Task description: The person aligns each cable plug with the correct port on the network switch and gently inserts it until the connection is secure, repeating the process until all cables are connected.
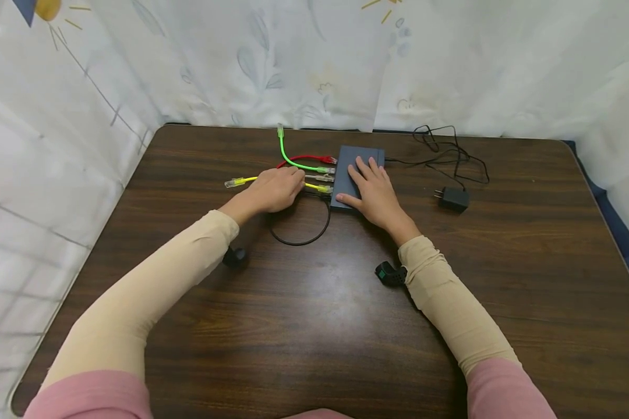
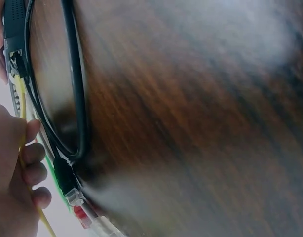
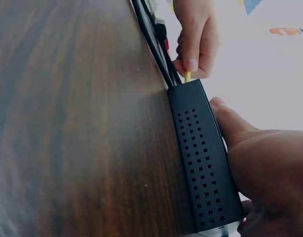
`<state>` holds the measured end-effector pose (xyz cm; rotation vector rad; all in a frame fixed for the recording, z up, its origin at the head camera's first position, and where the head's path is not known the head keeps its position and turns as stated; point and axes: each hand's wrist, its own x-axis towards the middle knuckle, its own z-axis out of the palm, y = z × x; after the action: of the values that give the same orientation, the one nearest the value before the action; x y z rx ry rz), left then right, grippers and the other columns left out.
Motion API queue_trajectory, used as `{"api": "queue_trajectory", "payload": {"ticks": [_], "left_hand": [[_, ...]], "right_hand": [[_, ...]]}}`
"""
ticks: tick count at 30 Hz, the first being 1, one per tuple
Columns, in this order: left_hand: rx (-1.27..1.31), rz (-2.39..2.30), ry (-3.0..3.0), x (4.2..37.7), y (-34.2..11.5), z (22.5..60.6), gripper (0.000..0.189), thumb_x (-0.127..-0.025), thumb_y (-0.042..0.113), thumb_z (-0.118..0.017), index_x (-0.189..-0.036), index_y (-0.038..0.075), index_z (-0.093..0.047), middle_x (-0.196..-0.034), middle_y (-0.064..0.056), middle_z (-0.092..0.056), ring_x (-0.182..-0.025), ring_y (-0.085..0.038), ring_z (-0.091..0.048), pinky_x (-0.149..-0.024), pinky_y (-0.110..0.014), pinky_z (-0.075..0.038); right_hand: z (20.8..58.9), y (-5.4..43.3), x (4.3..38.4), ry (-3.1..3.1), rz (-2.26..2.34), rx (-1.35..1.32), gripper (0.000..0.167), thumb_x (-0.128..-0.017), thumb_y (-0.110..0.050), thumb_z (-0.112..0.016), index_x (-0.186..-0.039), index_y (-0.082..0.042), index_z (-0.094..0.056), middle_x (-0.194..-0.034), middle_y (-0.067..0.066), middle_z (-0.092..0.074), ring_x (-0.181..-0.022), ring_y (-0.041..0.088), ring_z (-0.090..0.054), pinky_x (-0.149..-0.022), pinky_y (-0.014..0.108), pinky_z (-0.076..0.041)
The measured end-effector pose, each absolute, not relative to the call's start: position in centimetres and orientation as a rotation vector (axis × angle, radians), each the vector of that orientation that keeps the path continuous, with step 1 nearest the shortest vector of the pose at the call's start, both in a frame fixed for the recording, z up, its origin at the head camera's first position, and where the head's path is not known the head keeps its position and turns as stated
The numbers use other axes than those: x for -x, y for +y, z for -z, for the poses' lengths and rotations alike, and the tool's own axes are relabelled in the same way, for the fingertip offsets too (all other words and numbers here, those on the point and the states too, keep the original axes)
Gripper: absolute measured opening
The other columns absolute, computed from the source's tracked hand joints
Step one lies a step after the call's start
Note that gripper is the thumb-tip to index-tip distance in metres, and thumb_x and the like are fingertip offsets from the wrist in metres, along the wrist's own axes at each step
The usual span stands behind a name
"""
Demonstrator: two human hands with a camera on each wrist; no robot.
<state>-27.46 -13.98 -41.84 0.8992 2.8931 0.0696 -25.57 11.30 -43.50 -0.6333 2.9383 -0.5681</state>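
A dark blue-grey network switch [image 1: 347, 154] lies flat on the table. My right hand [image 1: 373, 192] rests on top of it, fingers spread, thumb toward the near left corner. Its vented side [image 3: 198, 163] faces the right wrist camera. On its left side, my left hand [image 1: 278, 189] grips a yellow network cable [image 2: 22, 106] between thumb and curled fingers. That cable's near plug [image 1: 325, 188] is at the switch's ports; its far plug [image 1: 235, 183] sticks out past the hand. Beside it run a grey cable [image 1: 321, 178], a green cable [image 1: 284, 152] and a red cable [image 1: 306, 156].
A black cable [image 1: 301, 244] loops on the table nearer me, below the left hand. Right of the switch, a thin black cord [image 1: 484, 171] leads to a power adapter [image 1: 453, 199]. White printed curtains [image 1: 293, 70] hang behind the table [image 1: 320, 349].
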Motion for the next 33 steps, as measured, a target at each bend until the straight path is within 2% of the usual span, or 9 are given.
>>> {"api": "queue_trajectory", "payload": {"ticks": [6,18,26,33], "left_hand": [[-0.903,-0.070,2.871,27.66,-13.90,42.07,0.025,-0.106,0.027,-0.035,-0.097,0.012,-0.053,-0.087,-0.005,-0.055,-0.066,-0.020,-0.045,-0.056,-0.031,-0.033],[-0.804,-0.136,2.832,27.78,-13.63,42.24,0.026,-0.106,0.029,-0.032,-0.093,0.012,-0.049,-0.082,-0.005,-0.050,-0.069,-0.021,-0.046,-0.056,-0.032,-0.033],[-0.798,-0.159,2.829,27.91,-13.68,42.55,0.027,-0.106,0.028,-0.030,-0.093,0.012,-0.047,-0.074,-0.003,-0.047,-0.059,-0.020,-0.041,-0.052,-0.031,-0.031],[-0.805,-0.160,2.826,28.06,-13.61,42.60,0.028,-0.106,0.029,-0.029,-0.092,0.011,-0.046,-0.069,-0.003,-0.045,-0.055,-0.019,-0.037,-0.051,-0.031,-0.029]], "right_hand": [[43.70,10.97,25.59,2.947,0.547,0.632,0.078,-0.095,-0.055,-0.050,-0.153,-0.008,-0.027,-0.162,0.016,-0.014,-0.150,0.038,-0.005,-0.121,0.054,-0.006],[43.77,11.07,25.73,2.901,0.617,0.643,0.081,-0.094,-0.054,-0.052,-0.154,-0.007,-0.024,-0.163,0.016,-0.010,-0.150,0.039,0.000,-0.121,0.055,-0.002],[43.49,11.35,25.70,2.854,0.625,0.673,0.100,-0.081,-0.061,-0.067,-0.155,-0.009,-0.022,-0.163,0.016,-0.005,-0.150,0.039,0.005,-0.121,0.056,0.001],[43.38,11.37,25.72,2.853,0.611,0.679,0.101,-0.081,-0.060,-0.067,-0.154,-0.009,-0.022,-0.163,0.016,-0.005,-0.150,0.039,0.005,-0.120,0.056,0.001]]}}
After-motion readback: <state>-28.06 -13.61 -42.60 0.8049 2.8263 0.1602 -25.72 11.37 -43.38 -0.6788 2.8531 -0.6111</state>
